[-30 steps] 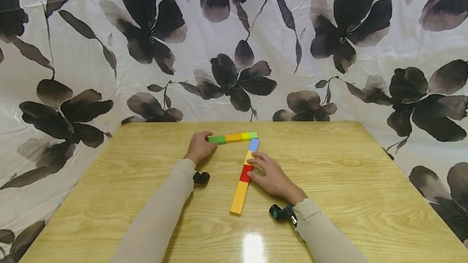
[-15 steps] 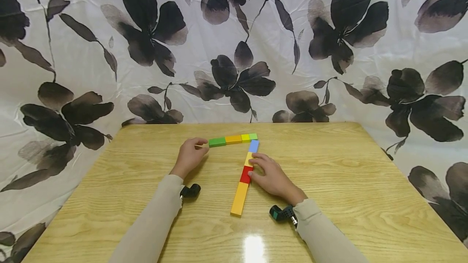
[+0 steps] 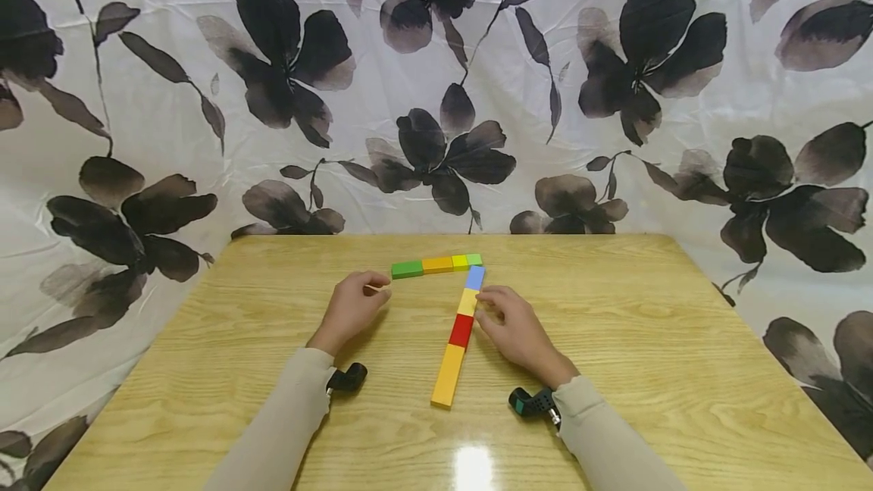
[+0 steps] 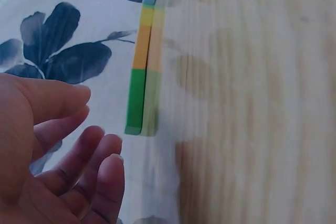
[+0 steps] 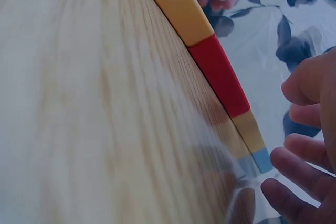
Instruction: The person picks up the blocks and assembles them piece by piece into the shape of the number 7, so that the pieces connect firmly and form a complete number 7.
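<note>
Two rows of coloured blocks lie on the table, meeting near a corner. The far row runs from a green block [image 3: 407,270] through an orange block [image 3: 437,264] and a yellow block [image 3: 460,263] to a light green one [image 3: 474,260]. Toward me runs the other row: blue block [image 3: 475,276], pale yellow block [image 3: 467,302], red block [image 3: 461,331], long amber block [image 3: 446,376]. My left hand [image 3: 352,308], fingers loosely bent and empty, hovers beside the green block [image 4: 135,100]. Right of the near row, my right hand [image 3: 516,329] holds nothing, fingertips close to the pale yellow block.
The wooden table [image 3: 614,309] reaches back to a white floral cloth [image 3: 436,44] that hangs behind it and along both sides. Each wrist wears a small black camera, one on the left [image 3: 349,378] and one on the right [image 3: 530,403].
My left hand has let go of the green block and drawn back left and toward me. My right hand has slid slightly right, off the red and pale yellow blocks.
</note>
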{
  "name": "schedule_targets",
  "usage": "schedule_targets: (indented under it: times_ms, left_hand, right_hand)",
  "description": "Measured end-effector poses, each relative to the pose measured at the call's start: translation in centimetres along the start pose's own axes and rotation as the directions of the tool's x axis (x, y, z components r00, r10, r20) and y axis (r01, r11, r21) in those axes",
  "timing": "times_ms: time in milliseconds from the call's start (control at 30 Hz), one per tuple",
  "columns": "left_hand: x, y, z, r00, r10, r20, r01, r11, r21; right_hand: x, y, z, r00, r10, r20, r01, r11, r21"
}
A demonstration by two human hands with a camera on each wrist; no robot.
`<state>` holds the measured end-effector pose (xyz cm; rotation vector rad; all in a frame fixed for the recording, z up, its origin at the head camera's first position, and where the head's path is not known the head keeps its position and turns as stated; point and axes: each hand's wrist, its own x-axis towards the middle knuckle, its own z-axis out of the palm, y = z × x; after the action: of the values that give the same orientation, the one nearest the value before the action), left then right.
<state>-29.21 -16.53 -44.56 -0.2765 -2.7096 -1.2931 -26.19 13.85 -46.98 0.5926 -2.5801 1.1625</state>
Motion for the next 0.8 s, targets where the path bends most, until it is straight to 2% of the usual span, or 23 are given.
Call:
schedule_targets:
  times_ms: [233,533,800]
  left_hand:
    - [-1.1,-0.2,-0.4,1.000,0.004,0.009,-0.004,0.999,0.039]
    - [-1.9,-0.8,-1.1,0.998,0.054,-0.011,-0.053,0.994,0.094]
    - [-2.5,-1.2,-1.8,0.997,0.081,-0.010,-0.079,0.988,0.136]
  right_hand:
    - [-0.6,0.4,-1.1,1.000,0.002,-0.014,-0.002,1.000,-0.022]
    - [-1.4,1.8,-3.4,0.998,0.052,-0.025,-0.054,0.998,-0.046]
    - [-2.7,3.0,-5.1,0.999,0.044,-0.025,-0.046,0.997,-0.069]
